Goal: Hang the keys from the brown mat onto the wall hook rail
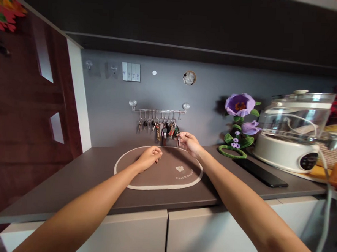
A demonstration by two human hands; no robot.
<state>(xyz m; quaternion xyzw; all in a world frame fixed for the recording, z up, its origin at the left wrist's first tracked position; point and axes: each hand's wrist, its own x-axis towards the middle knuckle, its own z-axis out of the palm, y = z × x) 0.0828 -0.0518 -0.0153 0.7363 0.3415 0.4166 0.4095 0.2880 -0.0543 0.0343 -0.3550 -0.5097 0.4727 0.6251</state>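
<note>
A clear hook rack point(159, 111) is fixed to the grey wall, with several bunches of keys point(158, 131) hanging from its hooks. At the right end of the row, my right hand point(189, 143) pinches a small key ring with keys point(178, 138), just below the rack. My left hand point(150, 158) is over the brown oval mat point(165, 175), its fingers curled together; something small and dark seems to show at the fingertips, too small to make out.
On the right of the counter point(77, 173) are a black phone point(259, 172), a purple flower decoration point(240, 105) and a white appliance with a clear top point(283, 152). A dark cabinet point(175, 20) overhangs the counter.
</note>
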